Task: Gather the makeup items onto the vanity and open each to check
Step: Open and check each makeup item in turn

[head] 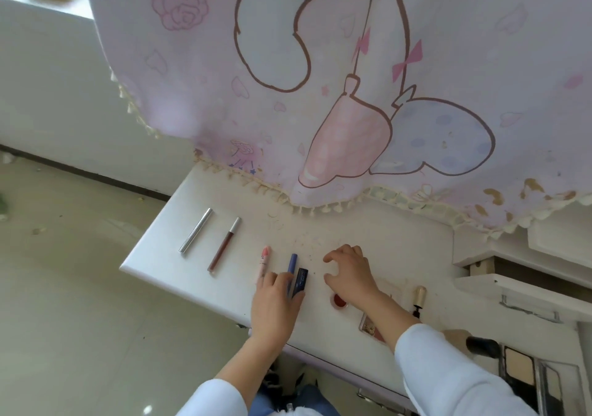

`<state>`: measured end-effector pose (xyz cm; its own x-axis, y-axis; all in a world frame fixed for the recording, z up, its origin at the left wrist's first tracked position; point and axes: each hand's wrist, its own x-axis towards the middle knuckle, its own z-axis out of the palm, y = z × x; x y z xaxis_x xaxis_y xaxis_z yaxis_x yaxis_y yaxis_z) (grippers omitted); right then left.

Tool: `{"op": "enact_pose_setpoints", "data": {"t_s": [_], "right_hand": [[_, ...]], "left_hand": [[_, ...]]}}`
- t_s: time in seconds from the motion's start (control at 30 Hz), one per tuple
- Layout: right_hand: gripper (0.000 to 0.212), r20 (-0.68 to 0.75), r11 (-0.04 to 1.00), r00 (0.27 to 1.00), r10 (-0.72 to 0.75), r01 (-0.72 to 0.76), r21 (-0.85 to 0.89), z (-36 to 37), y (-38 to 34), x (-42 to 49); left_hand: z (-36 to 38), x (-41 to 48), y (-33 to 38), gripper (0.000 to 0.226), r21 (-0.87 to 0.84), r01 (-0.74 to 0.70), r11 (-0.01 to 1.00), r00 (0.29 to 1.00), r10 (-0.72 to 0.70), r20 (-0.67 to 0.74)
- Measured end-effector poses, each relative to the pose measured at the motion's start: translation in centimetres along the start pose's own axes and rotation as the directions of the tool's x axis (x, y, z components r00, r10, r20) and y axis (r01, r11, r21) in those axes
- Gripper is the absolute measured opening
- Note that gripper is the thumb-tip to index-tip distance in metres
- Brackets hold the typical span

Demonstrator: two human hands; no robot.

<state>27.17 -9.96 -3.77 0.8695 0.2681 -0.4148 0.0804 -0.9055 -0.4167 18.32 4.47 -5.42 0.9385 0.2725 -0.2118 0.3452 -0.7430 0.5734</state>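
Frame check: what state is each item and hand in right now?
left hand: fingers resting on blue pencil
right hand: loosely curled, holding nothing
silver tube: capped, lying flat
brown gloss tube: capped, lying flat
pink stick: lying flat
blue pencil: lying, partly covered
dark tube: closed, lying flat
red pot: appears open
powder palette: open

Glossy pale floor (64,287), white wall (48,95), fringed pink cartoon cloth (320,63), perhaps a windowsill (41,2).
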Motion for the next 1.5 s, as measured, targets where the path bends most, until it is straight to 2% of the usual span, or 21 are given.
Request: {"op": "enact_pose_setpoints", "data": {"t_s": [0.17, 0.4, 0.5, 0.6, 0.77, 0.87, 1.0, 1.13, 1.23, 1.3, 1.4, 1.5], "right_hand": [[0.047, 0.130, 0.999, 0.991, -0.006, 0.013, -0.051, 0.8, -2.0, 0.1], [0.045, 0.215, 0.994, 0.975, 0.055, -0.033, -0.107, 1.6, -2.5, 0.7], [0.041, 0.221, 0.995, 0.971, 0.095, -0.083, -0.063, 1.6, -2.5, 0.7], [0.033, 0.188, 0.982, 0.971, 0.144, -0.164, 0.092, 1.6, -2.4, 0.7], [0.018, 0.133, 0.889, 0.973, 0.188, -0.226, 0.397, 0.2, -1.8, 0.4], [0.015, 0.157, 0.799, 0.970, 0.184, -0.240, 0.552, -1.3, -1.6, 0.1], [0.014, 0.202, 0.769, 0.971, 0.127, -0.225, 0.598, -3.0, -1.4, -0.5], [0.010, 0.200, 0.777, 0.976, 0.091, -0.195, 0.598, -3.7, -1.1, -0.6], [0.014, 0.210, 0.800, 0.976, 0.060, -0.172, 0.574, -3.9, -1.0, -0.9], [0.015, 0.209, 0.806, 0.977, 0.043, -0.157, 0.570, -4.0, -1.0, -1.1], [0.013, 0.184, 0.801, 0.983, 0.027, -0.131, 0.584, -4.1, -1.1, -1.5], [0.013, 0.169, 0.786, 0.985, 0.022, -0.122, 0.606, -4.1, -1.0, -1.8]], "left_hand": [[0.3, -0.8, -1.1, 0.039, 0.158, 0.059, 0.986, 0.997, -0.067, 0.045], [0.9, -0.3, -0.6, 0.035, 0.294, -0.052, 0.954, 0.991, 0.012, 0.136], [1.1, -0.2, -0.3, 0.032, 0.293, -0.059, 0.954, 0.988, 0.013, 0.156], [1.1, -0.1, 0.0, 0.030, 0.273, -0.063, 0.960, 0.989, 0.023, 0.149], [0.8, -0.2, 0.3, 0.025, 0.145, -0.100, 0.984, 0.995, 0.097, 0.024], [0.3, -0.2, 0.6, 0.022, 0.046, -0.119, 0.992, 0.992, 0.121, -0.027], [-0.3, 0.1, 1.3, 0.018, -0.092, -0.086, 0.992, 0.996, 0.084, -0.030], [-1.1, 0.5, 1.7, 0.012, -0.362, 0.050, 0.931, 0.991, -0.001, 0.134], [-1.7, 0.7, 1.9, 0.024, -0.524, 0.209, 0.825, 0.951, -0.047, 0.305], [-1.9, 0.7, 2.1, 0.029, -0.565, 0.262, 0.783, 0.925, -0.037, 0.377], [-1.9, 0.6, 2.2, 0.028, -0.554, 0.236, 0.799, 0.907, 0.024, 0.421], [-1.8, 0.4, 2.3, 0.027, -0.561, 0.283, 0.778, 0.877, 0.027, 0.479]]}}
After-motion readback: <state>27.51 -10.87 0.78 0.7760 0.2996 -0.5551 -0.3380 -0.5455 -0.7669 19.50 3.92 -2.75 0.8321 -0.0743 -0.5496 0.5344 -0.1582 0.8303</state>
